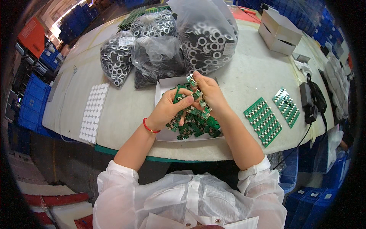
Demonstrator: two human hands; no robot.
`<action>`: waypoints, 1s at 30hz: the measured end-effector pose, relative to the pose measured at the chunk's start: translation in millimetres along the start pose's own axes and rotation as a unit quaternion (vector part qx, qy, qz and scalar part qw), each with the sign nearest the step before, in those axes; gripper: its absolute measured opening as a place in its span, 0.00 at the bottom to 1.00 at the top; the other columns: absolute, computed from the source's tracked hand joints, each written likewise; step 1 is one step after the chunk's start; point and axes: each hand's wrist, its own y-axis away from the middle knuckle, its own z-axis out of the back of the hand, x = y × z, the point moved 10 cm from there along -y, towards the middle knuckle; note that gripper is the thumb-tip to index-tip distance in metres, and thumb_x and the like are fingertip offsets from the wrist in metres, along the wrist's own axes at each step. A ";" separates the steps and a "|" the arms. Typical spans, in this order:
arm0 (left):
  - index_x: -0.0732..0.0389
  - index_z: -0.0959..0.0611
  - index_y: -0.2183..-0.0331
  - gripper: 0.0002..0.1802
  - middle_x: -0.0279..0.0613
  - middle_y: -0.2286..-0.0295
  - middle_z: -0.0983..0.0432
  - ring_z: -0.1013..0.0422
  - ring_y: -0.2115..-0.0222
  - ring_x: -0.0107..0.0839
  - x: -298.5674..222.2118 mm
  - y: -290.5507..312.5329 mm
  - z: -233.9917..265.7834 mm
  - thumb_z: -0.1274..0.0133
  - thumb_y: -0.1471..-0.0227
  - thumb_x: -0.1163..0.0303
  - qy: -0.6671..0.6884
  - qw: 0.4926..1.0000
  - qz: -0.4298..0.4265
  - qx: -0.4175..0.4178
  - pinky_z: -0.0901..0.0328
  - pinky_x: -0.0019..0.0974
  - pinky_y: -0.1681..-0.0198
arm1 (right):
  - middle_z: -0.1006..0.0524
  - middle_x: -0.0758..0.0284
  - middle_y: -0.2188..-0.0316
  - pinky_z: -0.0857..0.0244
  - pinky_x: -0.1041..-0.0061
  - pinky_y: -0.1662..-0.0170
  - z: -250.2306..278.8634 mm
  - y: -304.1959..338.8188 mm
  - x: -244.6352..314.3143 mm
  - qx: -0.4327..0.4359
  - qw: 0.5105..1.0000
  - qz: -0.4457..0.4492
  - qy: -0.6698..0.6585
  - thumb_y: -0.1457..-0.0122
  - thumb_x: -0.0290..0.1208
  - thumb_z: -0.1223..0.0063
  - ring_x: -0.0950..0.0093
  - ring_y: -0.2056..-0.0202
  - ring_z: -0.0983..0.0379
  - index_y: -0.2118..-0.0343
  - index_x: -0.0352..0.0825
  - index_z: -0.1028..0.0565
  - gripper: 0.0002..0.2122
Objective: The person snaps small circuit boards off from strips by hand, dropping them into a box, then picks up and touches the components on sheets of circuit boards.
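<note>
Both my hands are over a shallow white box point(163, 84) holding a heap of small green circuit boards point(196, 128). My right hand point(212, 95) is closed on a narrow piece of green circuit board point(191, 79), which sticks out past the thumb and fingertips. Close beside it, my left hand point(170, 105), with a red cord bracelet at the wrist, has its thumb and fingers curled around green circuit boards. The palms and part of what they hold are hidden by the fingers.
Right of the box lie two green circuit board panels point(263, 121) point(286, 107). A sheet of white round stickers point(93, 113) is at left. Clear bags of ring-shaped parts point(207, 45) point(117, 59) and a dark-filled bag point(158, 61) stand behind. White boxes point(280, 32) and a black adapter point(307, 97) sit farther right.
</note>
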 end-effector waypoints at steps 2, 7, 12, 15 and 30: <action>0.63 0.24 0.65 0.10 0.40 0.69 0.21 0.30 0.82 0.18 -4.4 0.4 11.3 0.48 0.45 0.66 -0.048 0.998 -0.003 -0.037 0.37 0.21 0.87 | 0.33 0.75 0.86 0.45 0.82 0.83 15.6 -1.1 20.0 -0.085 0.986 0.100 0.106 0.35 0.44 0.59 0.85 0.87 0.38 0.78 0.34 0.30 0.19; 0.64 0.23 0.64 0.12 0.38 0.67 0.21 0.31 0.77 0.15 -17.0 0.8 28.9 0.46 0.47 0.65 -0.176 0.981 -0.011 -0.086 0.36 0.21 0.83 | 0.33 0.71 0.88 0.44 0.79 0.83 31.7 5.5 52.4 -0.169 0.913 0.221 0.299 0.36 0.40 0.57 0.83 0.87 0.36 0.78 0.28 0.29 0.20; 0.63 0.21 0.64 0.14 0.35 0.70 0.22 0.31 0.76 0.15 -24.6 1.5 19.6 0.43 0.49 0.64 -0.223 0.971 -0.033 -0.081 0.36 0.20 0.84 | 0.33 0.69 0.89 0.45 0.78 0.83 33.4 1.9 49.1 -0.159 0.919 0.213 0.290 0.37 0.39 0.55 0.83 0.87 0.37 0.78 0.27 0.28 0.18; 0.65 0.21 0.64 0.17 0.33 0.73 0.23 0.31 0.77 0.15 -21.5 2.6 16.3 0.40 0.51 0.62 -0.220 0.972 -0.038 -0.066 0.36 0.20 0.84 | 0.34 0.69 0.89 0.45 0.78 0.83 29.5 12.8 59.5 -0.198 0.894 0.245 0.319 0.37 0.38 0.54 0.83 0.87 0.37 0.78 0.27 0.29 0.18; 0.66 0.24 0.67 0.12 0.38 0.75 0.24 0.32 0.87 0.19 6.5 5.1 -17.0 0.47 0.45 0.65 -0.078 0.995 0.017 0.057 0.38 0.23 0.90 | 0.33 0.77 0.87 0.48 0.85 0.88 6.9 -1.7 -1.8 -0.057 0.998 0.008 0.001 0.37 0.46 0.56 0.87 0.90 0.41 0.78 0.37 0.31 0.18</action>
